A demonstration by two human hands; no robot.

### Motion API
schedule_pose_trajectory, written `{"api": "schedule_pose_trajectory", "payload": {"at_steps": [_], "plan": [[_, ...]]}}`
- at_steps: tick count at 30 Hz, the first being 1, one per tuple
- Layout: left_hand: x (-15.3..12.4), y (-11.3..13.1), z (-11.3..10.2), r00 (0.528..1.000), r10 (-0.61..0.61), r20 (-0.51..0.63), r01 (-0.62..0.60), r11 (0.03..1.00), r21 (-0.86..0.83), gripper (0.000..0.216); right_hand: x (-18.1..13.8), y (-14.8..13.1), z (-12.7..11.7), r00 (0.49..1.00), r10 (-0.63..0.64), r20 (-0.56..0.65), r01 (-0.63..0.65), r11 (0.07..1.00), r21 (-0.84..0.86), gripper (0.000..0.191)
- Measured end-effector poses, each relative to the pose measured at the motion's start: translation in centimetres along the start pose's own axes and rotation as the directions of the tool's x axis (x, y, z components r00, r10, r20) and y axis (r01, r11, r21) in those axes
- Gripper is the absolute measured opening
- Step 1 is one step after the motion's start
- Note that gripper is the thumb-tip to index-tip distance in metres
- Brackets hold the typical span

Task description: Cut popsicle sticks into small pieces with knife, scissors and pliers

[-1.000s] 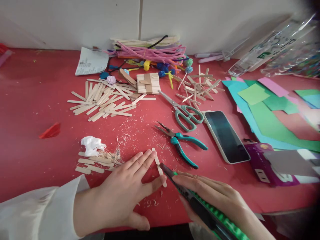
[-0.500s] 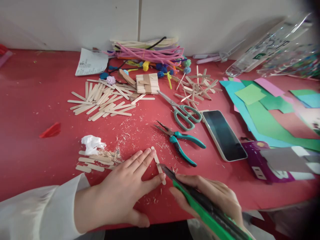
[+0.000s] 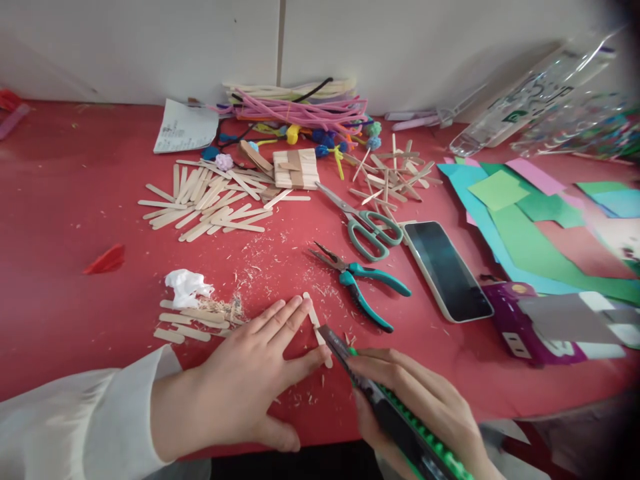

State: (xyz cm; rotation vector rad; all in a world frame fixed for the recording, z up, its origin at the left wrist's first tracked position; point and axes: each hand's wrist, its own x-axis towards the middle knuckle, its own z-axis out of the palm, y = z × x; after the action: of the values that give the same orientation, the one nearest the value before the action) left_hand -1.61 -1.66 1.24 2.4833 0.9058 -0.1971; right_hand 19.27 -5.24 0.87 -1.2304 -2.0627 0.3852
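Observation:
My left hand (image 3: pixel 250 380) lies flat on the red table (image 3: pixel 75 200), fingers stretched out, its fingertips pressing down a wooden craft stick (image 3: pixel 316 327). My right hand (image 3: pixel 420 407) grips a green and black utility knife (image 3: pixel 395 413). The knife's blade tip rests against the right edge of the stick near its middle. Wood shavings (image 3: pixel 280 280) are scattered around the stick.
Teal pliers (image 3: pixel 363 287), green-handled scissors (image 3: pixel 367 223) and a phone (image 3: pixel 445 270) lie just beyond my hands. Loose craft sticks (image 3: pixel 205 203), a glued stick panel (image 3: pixel 296 168), pipe cleaners (image 3: pixel 300 107), coloured paper (image 3: pixel 540 227), crumpled tissue (image 3: pixel 186 287) and cut stick pieces (image 3: pixel 185 323) cover the table.
The knife has shifted slightly along the stick's edge and my right hand has drawn in closer. My left hand has kept the stick pinned in place.

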Motion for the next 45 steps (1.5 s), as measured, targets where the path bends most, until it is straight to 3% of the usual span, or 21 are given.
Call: {"api": "schedule_pose_trajectory", "payload": {"at_steps": [5,18,26,30,33,37,45], "plan": [[0.0,0.1,0.0,1.000,-0.001,0.021,0.001,1.000,-0.010,0.106,0.2,-0.1,-0.5,0.997,-0.013,0.079,0.008,0.998,0.061,0.030],[0.1,-0.2,0.3,0.999,-0.008,0.047,0.010,0.999,-0.034,0.105,-1.0,0.3,-0.1,0.999,0.006,0.042,-0.002,0.994,-0.107,0.027],[0.0,-0.1,0.6,1.000,0.005,0.003,-0.005,1.000,-0.001,0.107,0.0,-0.3,0.7,0.972,0.196,-0.131,-0.215,0.964,-0.155,0.006],[-0.2,-0.1,0.6,0.999,0.016,-0.036,-0.015,1.000,0.026,0.107,0.5,0.0,0.9,0.934,0.299,-0.197,-0.324,0.940,-0.110,0.020],[-0.2,0.0,0.6,0.999,0.013,-0.044,-0.012,0.999,0.039,0.107,0.5,0.2,0.9,0.922,0.357,-0.153,-0.367,0.929,-0.047,0.018],[-0.1,-0.1,0.5,1.000,0.014,-0.017,-0.014,0.999,0.037,0.105,0.0,-0.1,0.5,0.950,0.280,-0.135,-0.291,0.954,-0.070,0.008],[-0.2,-0.3,0.5,1.000,0.007,-0.003,-0.007,1.000,-0.017,0.105,-0.2,-0.2,-0.3,0.995,0.096,0.014,-0.096,0.995,0.024,0.027]]}}
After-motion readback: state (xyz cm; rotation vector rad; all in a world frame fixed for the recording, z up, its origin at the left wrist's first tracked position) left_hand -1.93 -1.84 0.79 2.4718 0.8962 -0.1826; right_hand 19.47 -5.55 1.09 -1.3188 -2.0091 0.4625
